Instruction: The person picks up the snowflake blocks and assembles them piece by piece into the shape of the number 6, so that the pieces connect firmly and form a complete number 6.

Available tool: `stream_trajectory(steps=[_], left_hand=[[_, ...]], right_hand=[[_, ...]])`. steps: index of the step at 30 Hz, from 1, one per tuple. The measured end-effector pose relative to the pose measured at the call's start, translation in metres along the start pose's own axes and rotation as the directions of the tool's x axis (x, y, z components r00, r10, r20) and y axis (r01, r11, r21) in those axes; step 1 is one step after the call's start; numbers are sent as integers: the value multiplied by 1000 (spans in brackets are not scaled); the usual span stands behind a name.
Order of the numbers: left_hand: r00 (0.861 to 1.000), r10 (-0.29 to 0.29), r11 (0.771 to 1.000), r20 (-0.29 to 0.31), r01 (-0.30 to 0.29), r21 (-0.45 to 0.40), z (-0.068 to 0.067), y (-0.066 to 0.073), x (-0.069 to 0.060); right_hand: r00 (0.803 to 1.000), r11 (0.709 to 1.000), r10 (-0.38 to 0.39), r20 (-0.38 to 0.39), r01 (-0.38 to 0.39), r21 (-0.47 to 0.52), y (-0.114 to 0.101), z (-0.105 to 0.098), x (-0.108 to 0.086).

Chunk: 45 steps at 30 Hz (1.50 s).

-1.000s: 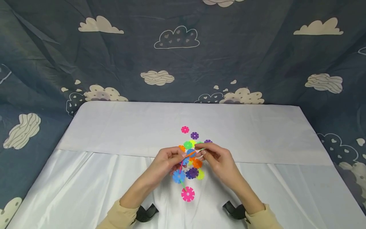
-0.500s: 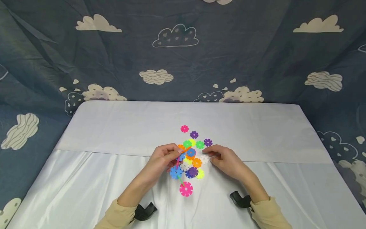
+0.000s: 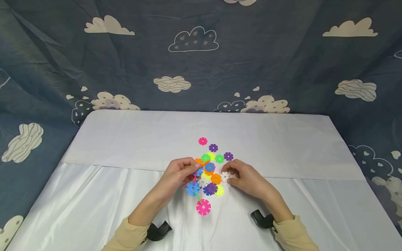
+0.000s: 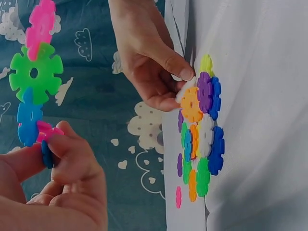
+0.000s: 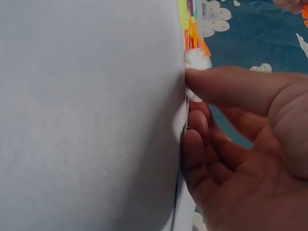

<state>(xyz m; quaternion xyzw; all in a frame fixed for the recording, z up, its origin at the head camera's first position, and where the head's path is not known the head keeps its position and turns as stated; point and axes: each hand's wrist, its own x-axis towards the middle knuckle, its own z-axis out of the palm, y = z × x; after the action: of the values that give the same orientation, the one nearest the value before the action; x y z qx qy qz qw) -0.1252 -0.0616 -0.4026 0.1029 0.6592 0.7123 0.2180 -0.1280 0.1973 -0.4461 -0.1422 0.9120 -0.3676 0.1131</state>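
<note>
My left hand point(image 3: 179, 176) pinches a chain of joined notched discs, held above the table. In the left wrist view a pink disc point(image 4: 40, 24), a green disc point(image 4: 45, 72) and blue discs point(image 4: 30, 120) show in it. From that hand a light blue disc point(image 3: 193, 188) and a pink disc point(image 3: 203, 207) hang toward me in the head view. At the right edge of the loose discs, my right hand point(image 3: 249, 177) has thumb and fingertips round a white disc point(image 3: 224, 176), which lies beside an orange disc point(image 3: 216, 179).
Loose discs in several colours lie clustered between the hands, among them a purple disc point(image 3: 228, 156) and a green disc point(image 3: 219, 158). A pink disc point(image 3: 202, 141) lies farthest back on the white-covered table point(image 3: 125, 139). Dark cloud-printed cloth point(image 3: 251, 62) hangs behind.
My right hand has left the held chain, moved right and down to the white disc, and closed its fingers round it. My left hand has shifted slightly left with the chain.
</note>
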Motion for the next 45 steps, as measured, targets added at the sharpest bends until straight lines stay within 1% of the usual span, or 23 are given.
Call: stream_trajectory(steps=[5,9,11,13,15,19,23,28,31,34,38,40,45], left_hand=[[1000,2,1000,-4,-1,29,-1,0,1],[1000,5,999,-10,-4,47,0,-1,1],[1000,6,998,-16,-5,59,1,0,0],[1000,11,998,-14,-10,66,1,-1,0],[1000,15,997,-10,-14,70,1,0,0],[1000,18,997,9,-18,69,1,1,-1],[1000,9,998,19,-10,68,1,1,-2],[999,-4,997,34,1,71,3,3,-2],[999,-2,997,44,-2,75,3,4,-2],[998,1,997,58,-6,81,3,5,-2],[996,7,997,87,-14,73,4,4,-2],[995,16,997,101,-23,72,4,4,-2],[993,29,995,116,-40,90,5,3,-2]], right_hand=[[1000,1000,22,-18,-22,13,-4,-2,0],[998,999,34,-53,-33,30,-7,-4,-1],[996,997,37,-78,-32,65,-10,-7,-2],[994,993,28,-106,-15,116,-14,-10,-3],[991,981,14,-130,11,194,-19,-13,-5],[985,934,1,-170,60,352,-29,-17,-8],[979,893,-13,-204,103,438,-38,-17,-13],[970,866,-61,-236,169,471,-48,-16,-17],[964,854,-74,-256,194,483,-54,-16,-20],[956,840,-64,-286,206,502,-59,-16,-21],[948,833,-37,-316,204,514,-63,-15,-23],[947,831,-32,-319,202,519,-65,-14,-24],[956,820,-44,-291,201,537,-68,-12,-25]])
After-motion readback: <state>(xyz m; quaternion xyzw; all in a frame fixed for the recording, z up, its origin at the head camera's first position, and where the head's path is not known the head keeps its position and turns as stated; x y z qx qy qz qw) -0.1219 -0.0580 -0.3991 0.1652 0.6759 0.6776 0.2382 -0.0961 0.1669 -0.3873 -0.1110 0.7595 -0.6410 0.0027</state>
